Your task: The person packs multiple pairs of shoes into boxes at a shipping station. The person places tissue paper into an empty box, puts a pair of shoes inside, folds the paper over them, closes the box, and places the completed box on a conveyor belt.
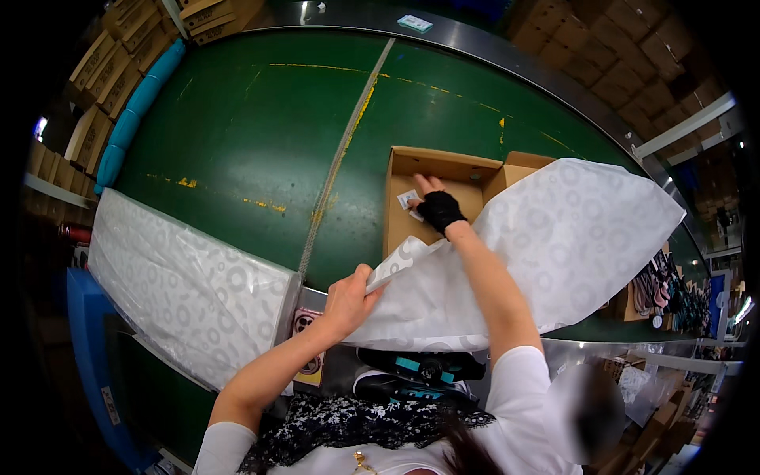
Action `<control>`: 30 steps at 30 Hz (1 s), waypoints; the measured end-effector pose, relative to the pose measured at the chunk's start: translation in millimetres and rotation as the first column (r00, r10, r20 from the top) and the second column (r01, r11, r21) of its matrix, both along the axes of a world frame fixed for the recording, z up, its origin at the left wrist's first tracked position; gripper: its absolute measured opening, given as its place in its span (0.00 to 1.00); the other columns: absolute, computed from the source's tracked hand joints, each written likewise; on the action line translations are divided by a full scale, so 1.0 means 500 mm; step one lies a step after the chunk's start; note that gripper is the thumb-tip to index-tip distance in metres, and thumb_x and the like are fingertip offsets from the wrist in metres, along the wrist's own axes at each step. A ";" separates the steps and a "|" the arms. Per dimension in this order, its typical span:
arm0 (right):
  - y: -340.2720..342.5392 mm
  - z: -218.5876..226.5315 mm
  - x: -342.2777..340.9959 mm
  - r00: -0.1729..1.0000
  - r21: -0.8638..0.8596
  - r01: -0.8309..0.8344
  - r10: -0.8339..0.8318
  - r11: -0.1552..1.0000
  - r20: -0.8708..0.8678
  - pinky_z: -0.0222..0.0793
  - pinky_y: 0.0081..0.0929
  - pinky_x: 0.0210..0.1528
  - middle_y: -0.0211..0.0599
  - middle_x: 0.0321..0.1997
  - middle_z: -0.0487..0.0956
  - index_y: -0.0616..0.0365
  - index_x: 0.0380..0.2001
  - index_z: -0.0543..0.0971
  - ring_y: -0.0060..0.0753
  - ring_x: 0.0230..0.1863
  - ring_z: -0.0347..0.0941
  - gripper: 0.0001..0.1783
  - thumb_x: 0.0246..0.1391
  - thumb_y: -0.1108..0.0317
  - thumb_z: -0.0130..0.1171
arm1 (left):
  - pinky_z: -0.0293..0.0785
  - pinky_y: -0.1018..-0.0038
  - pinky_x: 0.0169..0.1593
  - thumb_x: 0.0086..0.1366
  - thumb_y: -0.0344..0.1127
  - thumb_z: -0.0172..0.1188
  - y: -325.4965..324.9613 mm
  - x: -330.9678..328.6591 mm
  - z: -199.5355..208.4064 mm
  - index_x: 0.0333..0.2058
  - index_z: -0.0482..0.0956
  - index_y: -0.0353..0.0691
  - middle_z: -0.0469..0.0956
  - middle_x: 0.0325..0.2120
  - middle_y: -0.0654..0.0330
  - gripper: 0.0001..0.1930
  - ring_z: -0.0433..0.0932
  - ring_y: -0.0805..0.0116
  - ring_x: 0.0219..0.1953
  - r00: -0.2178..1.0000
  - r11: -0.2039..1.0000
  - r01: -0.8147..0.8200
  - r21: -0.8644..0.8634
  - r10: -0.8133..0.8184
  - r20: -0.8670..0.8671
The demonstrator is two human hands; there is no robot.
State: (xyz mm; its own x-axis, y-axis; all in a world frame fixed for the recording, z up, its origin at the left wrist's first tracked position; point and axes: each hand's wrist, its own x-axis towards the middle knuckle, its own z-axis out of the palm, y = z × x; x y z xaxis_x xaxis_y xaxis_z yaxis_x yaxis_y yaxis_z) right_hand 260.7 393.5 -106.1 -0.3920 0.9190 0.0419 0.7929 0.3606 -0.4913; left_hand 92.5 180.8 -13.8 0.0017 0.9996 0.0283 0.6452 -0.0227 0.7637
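Note:
My left hand (352,301) is closed on the edge of a white wrapping paper sheet (578,237) printed with grey rings. The sheet drapes over the near and right parts of an open brown cardboard box (445,166). Inside that box is my right hand (440,207), in a black fingerless glove, with its fingers stretched toward the back wall. Beside its thumb lies a small white printed square (408,199); whether they touch I cannot tell. A pair of black shoes (419,376) with teal details sits between the sheet and my body.
At the left lies a stack of the same patterned paper (190,277). A pink phone (307,323) is beside it. The green work surface (253,150) has a seam across it. A blue roll (131,119) and stacked boxes (103,71) line the left; more cartons (609,55) stand far right.

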 end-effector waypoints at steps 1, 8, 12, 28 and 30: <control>-0.005 -0.014 -0.016 0.996 0.069 0.010 -0.016 0.998 0.088 0.60 0.40 0.49 0.46 0.45 0.69 0.49 0.44 0.70 0.45 0.46 0.66 0.21 0.43 0.60 0.54 | 0.67 0.61 0.24 0.56 0.38 0.56 0.001 0.002 0.000 0.28 0.62 0.36 0.72 0.17 0.46 0.14 0.72 0.45 0.22 1.000 1.000 -0.005 0.003 0.005 -0.010; 0.003 0.102 -0.019 0.996 -0.028 0.079 -0.078 0.996 0.031 0.61 0.36 0.40 0.40 0.32 0.73 0.53 0.28 0.73 0.40 0.38 0.70 0.09 0.40 0.65 0.53 | 0.67 0.61 0.24 0.55 0.35 0.56 0.027 -0.030 -0.005 0.28 0.63 0.37 0.72 0.17 0.47 0.11 0.72 0.45 0.22 0.993 0.995 -0.099 0.022 0.100 -0.062; 0.001 0.255 0.139 0.854 0.467 0.309 -0.026 0.828 -0.519 0.62 0.32 0.33 0.41 0.26 0.70 0.60 0.24 0.71 0.40 0.31 0.66 0.06 0.40 0.70 0.54 | 0.66 0.55 0.26 0.55 0.40 0.55 0.066 -0.086 -0.003 0.30 0.62 0.38 0.72 0.18 0.44 0.14 0.72 0.42 0.23 0.976 0.974 -0.160 0.159 0.180 -0.124; -0.694 0.306 0.264 0.888 -0.047 -0.460 0.459 0.887 -0.023 0.63 0.33 0.35 0.40 0.36 0.72 0.60 0.28 0.75 0.39 0.34 0.65 0.19 0.27 0.65 0.64 | 0.66 0.53 0.34 0.58 0.56 0.48 0.143 -0.165 0.042 0.31 0.62 0.35 0.74 0.25 0.40 0.25 0.72 0.38 0.31 0.846 0.929 -0.361 0.086 0.365 -0.388; -0.738 0.234 0.251 0.820 0.125 -0.542 0.489 0.831 0.298 0.59 0.28 0.32 0.36 0.26 0.71 0.61 0.22 0.75 0.35 0.32 0.63 0.08 0.34 0.69 0.57 | 0.66 0.54 0.35 0.57 0.57 0.48 0.145 -0.169 0.051 0.31 0.62 0.34 0.74 0.25 0.40 0.25 0.72 0.39 0.31 0.843 0.926 -0.368 0.081 0.369 -0.390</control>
